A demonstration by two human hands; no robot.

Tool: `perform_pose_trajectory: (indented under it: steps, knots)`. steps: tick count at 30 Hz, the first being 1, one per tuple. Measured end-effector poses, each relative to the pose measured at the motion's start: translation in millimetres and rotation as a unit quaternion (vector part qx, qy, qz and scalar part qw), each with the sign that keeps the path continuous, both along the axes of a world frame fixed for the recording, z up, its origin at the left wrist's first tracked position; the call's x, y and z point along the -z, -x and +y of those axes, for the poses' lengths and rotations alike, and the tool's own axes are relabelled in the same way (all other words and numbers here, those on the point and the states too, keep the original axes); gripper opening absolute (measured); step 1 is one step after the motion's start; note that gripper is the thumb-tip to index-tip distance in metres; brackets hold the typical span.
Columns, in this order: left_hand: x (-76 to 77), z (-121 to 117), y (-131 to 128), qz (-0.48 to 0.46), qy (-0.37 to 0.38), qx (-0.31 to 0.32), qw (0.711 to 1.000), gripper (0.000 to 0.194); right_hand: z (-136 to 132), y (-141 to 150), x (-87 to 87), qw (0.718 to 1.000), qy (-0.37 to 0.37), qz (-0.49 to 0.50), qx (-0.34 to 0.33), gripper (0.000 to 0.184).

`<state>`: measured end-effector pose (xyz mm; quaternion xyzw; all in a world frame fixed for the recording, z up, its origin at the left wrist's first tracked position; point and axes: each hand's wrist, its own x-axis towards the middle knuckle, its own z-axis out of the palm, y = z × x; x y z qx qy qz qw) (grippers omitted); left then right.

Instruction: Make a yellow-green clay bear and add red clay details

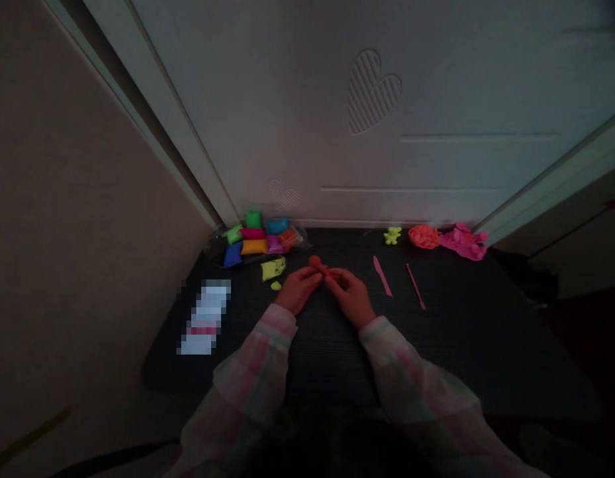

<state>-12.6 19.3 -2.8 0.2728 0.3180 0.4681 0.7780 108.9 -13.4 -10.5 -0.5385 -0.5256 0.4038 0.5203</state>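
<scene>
Over the middle of the dark table (332, 358), my left hand (300, 289) and my right hand (351, 296) meet with fingers closed on one orange-red clay piece (315, 261). It has a round ball at its far end and a thinner part running between my fingertips. The fingers partly hide it. Beside my left hand lie a small yellow clay lump (276, 286) and an opened yellow clay packet (272, 268). To the right of my right hand lie a pink plastic knife (383, 276) and a thin pink modelling stick (415, 287).
Several coloured clay packets (254, 247) are heaped in clear plastic at the back left. A blurred-out lit rectangle (205, 317) lies at the left. Along the back right stand a yellow bear figure (392, 236), an orange ruffled lump (424, 236) and a pink shape (464, 241), before a white door (297, 119).
</scene>
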Motion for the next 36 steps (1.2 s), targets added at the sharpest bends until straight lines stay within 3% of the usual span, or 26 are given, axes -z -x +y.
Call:
perform_pose_trajectory:
  steps: [10, 20, 29, 33, 36]
  knots:
    - [-3.3, 2.8, 9.2, -0.034, 0.024, -0.013, 0.999, 0.01, 7.2, -8.7, 3.1, 0.996, 0.032, 0.082, 0.002, 0.039]
    - [-3.7, -1.2, 5.2, -0.062, 0.059, 0.07, 0.994, 0.015, 5.6, -8.9, -1.5, 0.993, 0.035, 0.103, -0.049, 0.026]
    - [-6.8, -8.1, 3.0, -0.06, 0.059, 0.116, 0.99, 0.015, 2.0, -11.4, -9.4, 0.961, 0.086, 0.234, -0.121, 0.031]
    - [-6.1, -6.4, 3.7, -0.044, 0.046, 0.124, 0.99, 0.013, 2.5, -15.3, -13.2, 0.946, 0.102, 0.285, -0.114, 0.037]
    - [-5.4, -3.6, 4.8, -0.026, 0.032, 0.111, 0.993, 0.012, 5.1, -16.9, -10.5, 0.941, 0.106, 0.311, -0.087, 0.032]
